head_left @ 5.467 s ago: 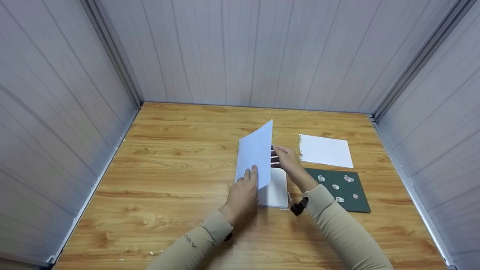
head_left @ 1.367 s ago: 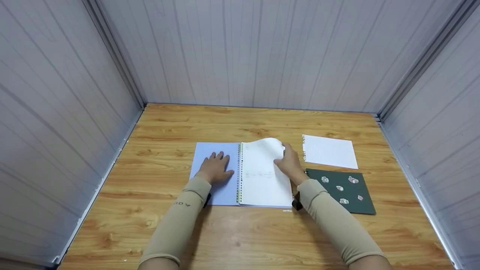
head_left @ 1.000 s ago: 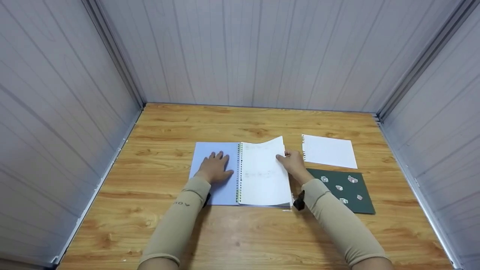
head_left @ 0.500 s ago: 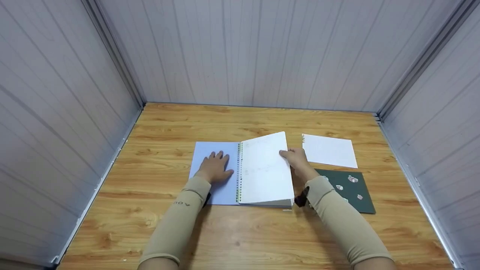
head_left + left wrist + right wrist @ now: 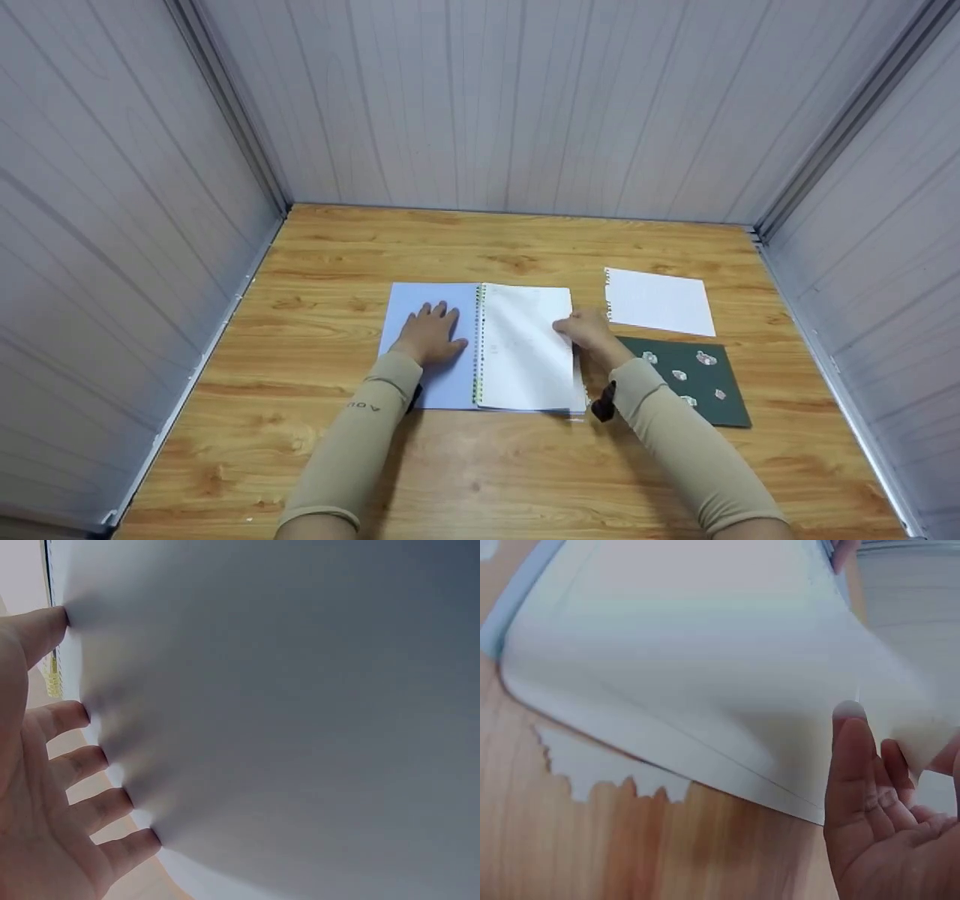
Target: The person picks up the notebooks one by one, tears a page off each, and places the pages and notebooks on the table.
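On the wooden bench point(image 5: 315, 465), seen from the head camera, a spiral notebook point(image 5: 484, 346) lies open near the middle. The left hand point(image 5: 431, 337) rests flat on its pale blue left cover, fingers straight and spread, forearm running straight back toward the person. The right hand point(image 5: 592, 336) sits at the outer edge of the white right-hand page point(image 5: 529, 345), thumb and fingers closing on that edge, wrist low and angled in from the right. A loose torn sheet point(image 5: 658, 301) lies further back on the right, and a dark green cover point(image 5: 694, 381) with small pale patches lies just beside the right forearm.

From the left wrist camera, the fingers point(image 5: 90, 765) press fanned out against the pale surface; the grip is spread and holds nothing.

From the right wrist camera, the page point(image 5: 705, 667) arches up off the stack, its edge pinched between thumb point(image 5: 851, 765) and curled fingers. A ragged torn strip shows beneath the stack on the wood.

Judging from this, the risk is at the spiral: a sideways or hurried pull on the lifted page could rip its punched holes or crease the sheet. If the flat left hand eased off, the whole notebook could slide toward the green cover.
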The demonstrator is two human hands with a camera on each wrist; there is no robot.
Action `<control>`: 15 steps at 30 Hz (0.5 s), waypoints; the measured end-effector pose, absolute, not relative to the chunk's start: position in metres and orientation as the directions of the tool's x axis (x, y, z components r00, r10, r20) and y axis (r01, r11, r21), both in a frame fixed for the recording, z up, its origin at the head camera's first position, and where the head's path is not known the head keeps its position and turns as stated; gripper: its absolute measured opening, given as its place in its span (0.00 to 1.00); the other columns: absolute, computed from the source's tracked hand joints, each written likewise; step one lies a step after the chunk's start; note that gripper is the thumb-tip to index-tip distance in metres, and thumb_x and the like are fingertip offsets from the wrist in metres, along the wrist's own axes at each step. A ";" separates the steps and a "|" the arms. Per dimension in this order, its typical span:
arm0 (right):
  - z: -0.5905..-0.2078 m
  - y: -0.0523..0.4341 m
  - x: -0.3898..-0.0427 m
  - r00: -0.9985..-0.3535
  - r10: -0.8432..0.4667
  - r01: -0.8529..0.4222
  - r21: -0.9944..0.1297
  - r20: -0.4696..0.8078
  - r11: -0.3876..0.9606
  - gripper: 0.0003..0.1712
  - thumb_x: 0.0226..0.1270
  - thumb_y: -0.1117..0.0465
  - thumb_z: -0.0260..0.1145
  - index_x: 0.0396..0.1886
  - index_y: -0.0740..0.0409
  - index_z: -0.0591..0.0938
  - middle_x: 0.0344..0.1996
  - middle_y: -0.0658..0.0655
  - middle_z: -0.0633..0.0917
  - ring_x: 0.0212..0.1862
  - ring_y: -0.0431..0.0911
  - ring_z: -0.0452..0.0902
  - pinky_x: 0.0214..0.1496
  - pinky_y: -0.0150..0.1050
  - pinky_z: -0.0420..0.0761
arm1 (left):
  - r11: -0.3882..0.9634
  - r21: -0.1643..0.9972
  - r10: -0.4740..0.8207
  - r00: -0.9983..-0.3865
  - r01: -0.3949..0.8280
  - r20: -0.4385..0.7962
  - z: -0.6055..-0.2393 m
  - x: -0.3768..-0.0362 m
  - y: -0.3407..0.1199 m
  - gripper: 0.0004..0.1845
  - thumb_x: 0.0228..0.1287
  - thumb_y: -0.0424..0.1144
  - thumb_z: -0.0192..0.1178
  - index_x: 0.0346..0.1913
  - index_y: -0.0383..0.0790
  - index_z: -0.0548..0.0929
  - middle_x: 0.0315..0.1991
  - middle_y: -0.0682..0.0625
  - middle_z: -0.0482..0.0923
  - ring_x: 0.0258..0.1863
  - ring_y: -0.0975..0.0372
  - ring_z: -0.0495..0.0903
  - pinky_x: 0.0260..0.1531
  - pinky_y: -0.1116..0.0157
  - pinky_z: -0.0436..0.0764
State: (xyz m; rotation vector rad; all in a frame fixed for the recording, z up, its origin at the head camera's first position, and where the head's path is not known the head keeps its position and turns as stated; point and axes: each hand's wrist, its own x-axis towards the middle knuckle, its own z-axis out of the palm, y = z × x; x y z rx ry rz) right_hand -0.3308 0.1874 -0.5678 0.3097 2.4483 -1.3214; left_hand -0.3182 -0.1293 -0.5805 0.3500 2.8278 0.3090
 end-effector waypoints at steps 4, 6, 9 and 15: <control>-0.571 0.181 -0.323 -0.927 -0.002 0.294 -0.732 -0.374 0.615 0.13 0.72 0.58 0.65 0.27 0.54 0.75 0.23 0.50 0.74 0.27 0.44 0.73 0.28 0.35 0.72 | 0.946 0.248 0.266 -0.934 0.206 -0.239 -0.579 -0.317 -0.128 0.41 0.81 0.61 0.55 0.86 0.43 0.63 0.87 0.37 0.56 0.87 0.37 0.52 0.85 0.36 0.55; -0.572 0.178 -0.319 -0.935 -0.011 0.264 -0.716 -0.355 0.647 0.11 0.71 0.59 0.63 0.28 0.55 0.75 0.24 0.51 0.74 0.28 0.45 0.73 0.28 0.35 0.72 | 0.945 0.249 0.271 -0.934 0.211 -0.235 -0.578 -0.316 -0.128 0.41 0.81 0.61 0.55 0.86 0.42 0.63 0.87 0.36 0.57 0.87 0.37 0.53 0.84 0.36 0.56; -0.575 0.173 -0.313 -0.948 -0.015 0.221 -0.694 -0.317 0.685 0.10 0.72 0.59 0.61 0.30 0.58 0.76 0.25 0.52 0.74 0.29 0.45 0.73 0.28 0.36 0.71 | 0.945 0.247 0.273 -0.933 0.214 -0.235 -0.577 -0.316 -0.127 0.41 0.81 0.60 0.55 0.86 0.41 0.63 0.87 0.35 0.56 0.87 0.36 0.53 0.84 0.35 0.56; -0.580 0.167 -0.304 -0.969 -0.017 0.160 -0.677 -0.246 0.718 0.12 0.76 0.59 0.61 0.38 0.64 0.82 0.28 0.54 0.76 0.31 0.47 0.73 0.30 0.38 0.70 | 0.946 0.246 0.270 -0.932 0.211 -0.241 -0.578 -0.316 -0.127 0.41 0.82 0.60 0.54 0.86 0.40 0.62 0.87 0.35 0.55 0.87 0.36 0.52 0.84 0.35 0.56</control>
